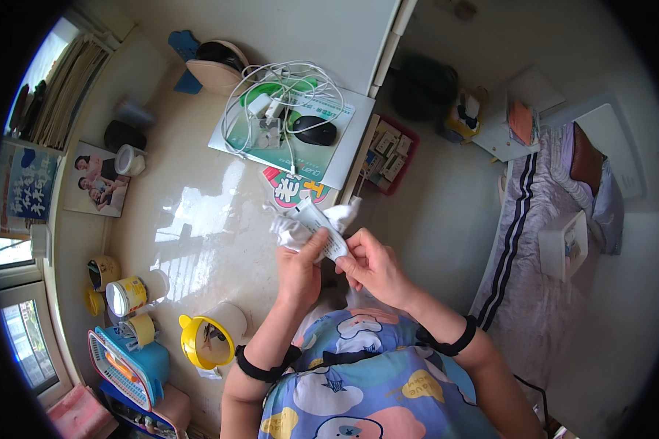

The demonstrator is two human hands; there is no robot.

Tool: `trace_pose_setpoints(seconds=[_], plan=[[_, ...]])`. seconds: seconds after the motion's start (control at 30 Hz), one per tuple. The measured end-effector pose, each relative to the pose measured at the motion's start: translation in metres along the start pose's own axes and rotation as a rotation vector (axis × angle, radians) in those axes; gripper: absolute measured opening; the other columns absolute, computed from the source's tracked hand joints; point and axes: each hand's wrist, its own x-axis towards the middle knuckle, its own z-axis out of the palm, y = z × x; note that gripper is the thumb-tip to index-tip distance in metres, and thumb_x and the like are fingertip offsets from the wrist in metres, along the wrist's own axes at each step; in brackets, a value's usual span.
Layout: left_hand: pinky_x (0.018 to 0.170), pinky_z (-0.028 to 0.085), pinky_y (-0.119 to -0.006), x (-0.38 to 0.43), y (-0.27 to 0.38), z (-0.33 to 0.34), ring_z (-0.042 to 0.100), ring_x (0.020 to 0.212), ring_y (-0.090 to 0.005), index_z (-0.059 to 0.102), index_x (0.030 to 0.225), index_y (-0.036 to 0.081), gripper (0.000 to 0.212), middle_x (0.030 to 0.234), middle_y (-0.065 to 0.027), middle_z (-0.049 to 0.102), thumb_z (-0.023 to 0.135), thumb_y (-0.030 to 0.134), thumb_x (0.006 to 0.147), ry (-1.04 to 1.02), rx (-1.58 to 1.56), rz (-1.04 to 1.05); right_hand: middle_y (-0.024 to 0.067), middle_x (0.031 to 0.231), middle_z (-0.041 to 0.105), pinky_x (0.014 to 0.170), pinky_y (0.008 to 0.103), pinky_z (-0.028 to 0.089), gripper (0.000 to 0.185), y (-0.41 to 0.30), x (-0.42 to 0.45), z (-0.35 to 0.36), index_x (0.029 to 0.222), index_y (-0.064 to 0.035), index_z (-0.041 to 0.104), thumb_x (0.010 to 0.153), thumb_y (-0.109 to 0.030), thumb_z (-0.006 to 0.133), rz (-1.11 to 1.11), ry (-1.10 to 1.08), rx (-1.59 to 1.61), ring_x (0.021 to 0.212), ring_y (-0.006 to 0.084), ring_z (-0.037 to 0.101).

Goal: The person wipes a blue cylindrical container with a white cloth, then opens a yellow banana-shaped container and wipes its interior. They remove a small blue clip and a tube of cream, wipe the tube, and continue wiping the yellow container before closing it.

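My left hand [302, 269] grips a white squeeze tube [319, 222] that bears small print, with the thumb lying along it. A crumpled white tissue or cloth [291, 231] is bunched in the same hand, behind the tube and out to both sides. At the tube's near end, my right hand [376, 266] has its thumb and fingers pinched together. The fingers cover that end, so whether a cap is there cannot be made out. Both hands are held above the table's edge, in front of my patterned clothing.
A silver laptop [340, 164] carries a mouse pad, a black mouse [314, 130] and tangled white cables [285, 68]. A yellow-rimmed bin [185, 347] stands on the glossy table [143, 236] at my left. Beyond the table edge are a red box [412, 148] and a bed [527, 263].
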Motion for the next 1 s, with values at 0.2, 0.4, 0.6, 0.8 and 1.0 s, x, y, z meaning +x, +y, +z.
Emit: trace_pose_setpoints(seconds=[0.2,0.4,0.6,0.8,1.0], plan=[[0.091,0.051,-0.030,0.059,0.011,-0.018,0.063,0.102,-0.0154,0.057,0.123,0.003,0.031,0.115,-0.0057,0.064,0.066,0.006,0.093,0.255,0.007,0.172,0.0101,0.085,0.067,0.050,0.0240,0.050,0.020,0.067,-0.009,-0.059,0.105,-0.0005,0.048,0.099,-0.016,0.060,0.128,-0.005,0.207,0.065,0.0123,0.066],[0.094,0.047,-0.032,0.064,-0.046,0.002,0.060,0.103,-0.0152,0.058,0.123,0.002,0.034,0.115,-0.0050,0.063,0.069,0.006,0.091,0.106,0.350,-0.111,0.0096,0.093,0.069,0.061,0.0278,0.056,0.032,0.183,0.041,-0.130,0.110,-0.0043,0.057,0.098,-0.034,0.061,0.521,0.476,0.570,0.074,0.0141,0.068],[0.091,0.048,-0.029,0.071,-0.080,0.031,0.060,0.101,-0.0133,0.060,0.122,0.002,0.034,0.111,-0.0035,0.064,0.071,0.009,0.090,0.084,0.338,-0.281,0.0091,0.094,0.066,0.069,0.0343,0.061,0.034,0.301,0.150,-0.180,0.107,-0.0047,0.059,0.094,-0.035,0.067,0.669,0.595,0.606,0.078,0.0185,0.068],[0.097,0.046,-0.034,0.079,-0.071,0.028,0.060,0.107,-0.0171,0.056,0.126,0.003,0.039,0.115,-0.0045,0.062,0.069,0.006,0.090,0.154,0.398,-0.313,0.0097,0.100,0.065,0.073,0.0376,0.062,0.025,0.309,0.213,-0.218,0.117,-0.0039,0.056,0.097,-0.018,0.062,0.733,0.809,0.435,0.086,0.0218,0.068],[0.088,0.048,-0.028,0.067,-0.064,0.022,0.060,0.099,-0.0119,0.060,0.124,0.002,0.037,0.110,-0.0025,0.064,0.071,0.010,0.090,0.179,0.378,-0.229,0.0074,0.104,0.069,0.067,0.0322,0.057,0.030,0.313,0.162,-0.198,0.122,-0.0077,0.056,0.093,-0.012,0.062,0.864,0.431,0.256,0.083,0.0165,0.069]])
